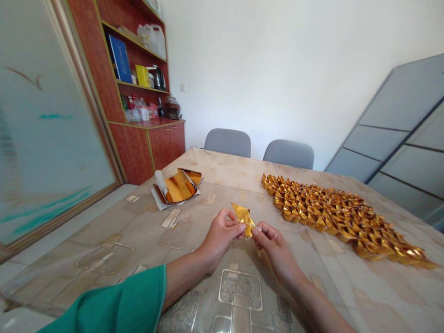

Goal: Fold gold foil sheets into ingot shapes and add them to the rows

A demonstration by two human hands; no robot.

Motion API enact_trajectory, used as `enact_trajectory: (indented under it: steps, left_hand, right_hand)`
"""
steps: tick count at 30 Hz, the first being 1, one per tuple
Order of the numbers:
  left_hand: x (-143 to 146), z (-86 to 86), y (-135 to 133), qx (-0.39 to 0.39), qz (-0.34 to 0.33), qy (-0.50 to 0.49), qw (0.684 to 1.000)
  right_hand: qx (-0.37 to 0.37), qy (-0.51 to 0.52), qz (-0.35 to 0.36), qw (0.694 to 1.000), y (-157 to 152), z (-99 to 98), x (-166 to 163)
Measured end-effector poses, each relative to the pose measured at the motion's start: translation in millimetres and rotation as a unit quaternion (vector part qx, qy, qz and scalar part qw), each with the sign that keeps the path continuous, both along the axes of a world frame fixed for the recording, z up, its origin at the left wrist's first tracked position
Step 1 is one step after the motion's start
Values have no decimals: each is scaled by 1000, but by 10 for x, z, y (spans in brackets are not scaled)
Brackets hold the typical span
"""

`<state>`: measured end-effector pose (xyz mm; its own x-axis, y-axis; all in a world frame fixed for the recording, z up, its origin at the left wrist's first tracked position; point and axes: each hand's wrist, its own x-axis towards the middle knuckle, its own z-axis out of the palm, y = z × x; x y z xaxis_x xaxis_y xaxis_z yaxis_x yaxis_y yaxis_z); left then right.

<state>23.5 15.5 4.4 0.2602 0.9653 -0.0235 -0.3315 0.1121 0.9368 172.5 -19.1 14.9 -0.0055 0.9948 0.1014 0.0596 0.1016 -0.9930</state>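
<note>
A small folded piece of gold foil paper (243, 217) is held just above the table between both hands. My left hand (222, 233) pinches its lower left side with thumb and fingers closed. My right hand (270, 240) pinches the lower right corner, its fingers curled in. A green sleeve (121, 305) covers my left upper arm. To the right lies a big spread of several finished gold folded pieces (340, 215) in rows on the table.
A stack of gold foil sheets (176, 187) on white paper lies at the left of the table (114, 240), which has a patterned cover. Two grey chairs (258, 148) stand at the far edge. A wooden shelf cabinet (138, 92) is behind, left.
</note>
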Motion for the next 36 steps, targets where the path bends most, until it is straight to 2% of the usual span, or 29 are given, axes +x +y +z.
enact_trajectory:
  steps: [3,9,16,20,24,27,30,34,36]
  left_hand:
    - [13,-3,4,33,16,16,999]
    - [-14,-37,33,175,-2,99,980]
    - [-84,-20,17,334,46,274,901]
    - [-117,12,33,389,112,297,865]
    - [-140,28,36,422,109,297,849]
    - [-150,49,31,415,90,297,855]
    - [-142,71,52,361,112,264,887]
    - [-109,79,113,203,141,162,955]
    - [-96,78,130,130,134,116,976]
  right_hand:
    - [-15,8,2,1000,13,-52,4]
    - [-53,62,-3,997,9,-56,13]
    - [-58,90,-7,994,16,-52,13]
    - [-65,91,-1,994,32,-62,13]
    - [-67,99,11,993,39,-90,24]
    - [-71,92,18,993,38,-104,44]
    - [-60,72,3,996,50,-105,79]
    - [-14,30,-77,996,85,-112,123]
    - [-16,18,-93,995,90,-109,120]
